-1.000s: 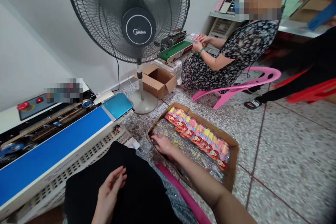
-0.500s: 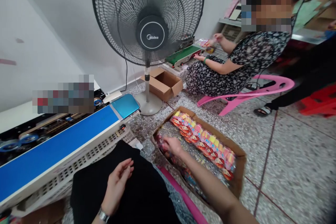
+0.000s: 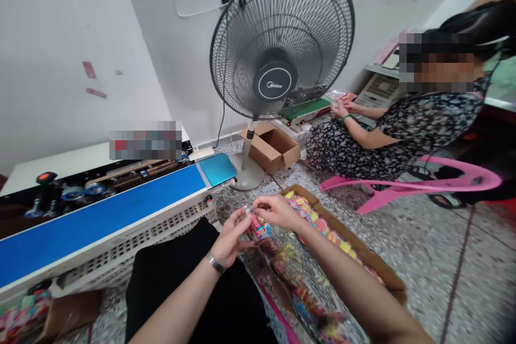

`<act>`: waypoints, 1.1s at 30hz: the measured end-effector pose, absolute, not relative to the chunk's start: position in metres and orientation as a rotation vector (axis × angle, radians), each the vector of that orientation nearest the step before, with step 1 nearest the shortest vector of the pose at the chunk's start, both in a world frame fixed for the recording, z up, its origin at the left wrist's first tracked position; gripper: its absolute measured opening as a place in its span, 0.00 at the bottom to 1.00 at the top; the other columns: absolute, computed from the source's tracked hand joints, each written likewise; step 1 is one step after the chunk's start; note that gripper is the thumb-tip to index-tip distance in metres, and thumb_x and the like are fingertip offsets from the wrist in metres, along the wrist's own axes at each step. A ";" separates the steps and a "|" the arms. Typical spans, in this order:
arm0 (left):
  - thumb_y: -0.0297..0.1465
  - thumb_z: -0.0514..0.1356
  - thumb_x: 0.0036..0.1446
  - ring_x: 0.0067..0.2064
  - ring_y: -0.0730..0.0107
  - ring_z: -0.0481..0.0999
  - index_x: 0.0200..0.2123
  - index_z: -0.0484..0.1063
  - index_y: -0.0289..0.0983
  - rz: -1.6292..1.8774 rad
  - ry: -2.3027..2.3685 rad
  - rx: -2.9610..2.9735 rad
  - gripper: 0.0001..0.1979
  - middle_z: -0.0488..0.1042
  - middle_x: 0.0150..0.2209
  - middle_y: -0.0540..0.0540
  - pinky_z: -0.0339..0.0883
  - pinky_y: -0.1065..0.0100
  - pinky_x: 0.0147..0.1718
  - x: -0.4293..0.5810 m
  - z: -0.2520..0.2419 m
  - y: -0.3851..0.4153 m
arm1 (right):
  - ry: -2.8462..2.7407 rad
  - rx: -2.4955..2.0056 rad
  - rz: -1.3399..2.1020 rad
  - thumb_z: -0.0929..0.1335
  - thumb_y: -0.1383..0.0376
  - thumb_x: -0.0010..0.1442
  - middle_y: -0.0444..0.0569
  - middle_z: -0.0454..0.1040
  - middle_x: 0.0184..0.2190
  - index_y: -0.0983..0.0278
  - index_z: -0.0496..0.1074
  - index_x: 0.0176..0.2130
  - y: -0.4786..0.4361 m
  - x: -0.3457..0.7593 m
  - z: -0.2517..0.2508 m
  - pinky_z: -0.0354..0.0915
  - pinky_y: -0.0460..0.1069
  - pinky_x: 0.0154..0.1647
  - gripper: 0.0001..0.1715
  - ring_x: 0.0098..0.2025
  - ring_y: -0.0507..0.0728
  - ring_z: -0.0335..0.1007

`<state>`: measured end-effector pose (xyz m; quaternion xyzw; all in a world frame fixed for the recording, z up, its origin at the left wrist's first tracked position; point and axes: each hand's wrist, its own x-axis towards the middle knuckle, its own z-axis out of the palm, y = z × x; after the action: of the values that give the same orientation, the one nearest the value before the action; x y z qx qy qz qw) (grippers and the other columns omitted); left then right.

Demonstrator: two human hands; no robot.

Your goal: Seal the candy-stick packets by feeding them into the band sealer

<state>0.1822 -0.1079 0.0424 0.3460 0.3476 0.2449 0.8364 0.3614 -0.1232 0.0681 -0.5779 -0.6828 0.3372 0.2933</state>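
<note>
Between my two hands, above the near left edge of a cardboard box [image 3: 387, 274], is a small clear packet [image 3: 261, 227] with red and blue print. My left hand [image 3: 233, 234], with a metal watch at the wrist, pinches the packet's upper left part. On its other side my right hand [image 3: 278, 212] has its fingertips closed at the top of the packet. Under my right arm the box holds clear-wrapped packets and a row of colourful packets [image 3: 318, 220] along its far side.
A conveyor with a blue belt [image 3: 141, 201] runs along the left over a white basket [image 3: 145, 242]. A standing fan [image 3: 275, 81] and an open carton [image 3: 268, 153] are ahead. At right a person [image 3: 419, 129] sits on a pink chair [image 3: 374, 193].
My right hand has come up out of the box with a packet, and my left hand has moved right to meet it. The view has shifted; the seated person's hands are now together.
</note>
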 end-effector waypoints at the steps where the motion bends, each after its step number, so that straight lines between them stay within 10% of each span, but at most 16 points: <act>1: 0.41 0.60 0.47 0.40 0.63 0.71 0.46 0.65 0.42 0.516 0.751 0.748 0.22 0.70 0.43 0.43 0.68 0.64 0.30 0.177 0.043 -0.104 | -1.867 -1.517 0.916 0.61 0.70 0.51 0.40 0.68 0.22 0.65 0.71 0.30 -0.119 0.358 0.070 0.57 0.41 0.26 0.09 0.24 0.48 0.62; 9: 0.35 0.66 0.39 0.24 0.73 0.69 0.30 0.70 0.34 0.534 0.717 0.982 0.15 0.72 0.25 0.47 0.61 0.74 0.20 0.144 0.037 -0.086 | -2.048 -1.396 0.945 0.63 0.66 0.53 0.42 0.71 0.27 0.63 0.71 0.38 -0.095 0.319 0.078 0.60 0.43 0.30 0.12 0.27 0.49 0.66; 15: 0.36 0.66 0.40 0.17 0.77 0.66 0.33 0.66 0.35 0.891 0.885 0.780 0.18 0.73 0.26 0.47 0.58 0.74 0.15 0.125 0.025 -0.086 | -1.629 -1.558 0.723 0.69 0.59 0.48 0.55 0.61 0.52 0.59 0.42 0.61 -0.101 0.285 0.053 0.65 0.50 0.40 0.49 0.41 0.56 0.67; 28: 0.35 0.66 0.41 0.25 0.75 0.70 0.30 0.63 0.37 1.312 1.001 0.723 0.15 0.71 0.27 0.50 0.64 0.72 0.25 0.091 0.029 -0.061 | -1.796 -1.387 0.949 0.63 0.67 0.55 0.47 0.72 0.38 0.58 0.28 0.62 -0.089 0.240 0.034 0.66 0.49 0.40 0.48 0.37 0.54 0.70; 33: 0.32 0.65 0.42 0.26 0.74 0.71 0.30 0.62 0.37 1.389 0.986 0.665 0.14 0.72 0.27 0.50 0.64 0.72 0.25 0.079 0.027 -0.054 | -2.080 -1.186 0.710 0.59 0.69 0.59 0.49 0.65 0.50 0.56 0.54 0.57 -0.079 0.229 0.021 0.60 0.51 0.52 0.27 0.52 0.55 0.62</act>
<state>0.0786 -0.0539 0.0269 0.2881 0.4270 0.6016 0.6105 0.2285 -0.0793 0.0208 -0.4504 -0.7901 0.2696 0.3166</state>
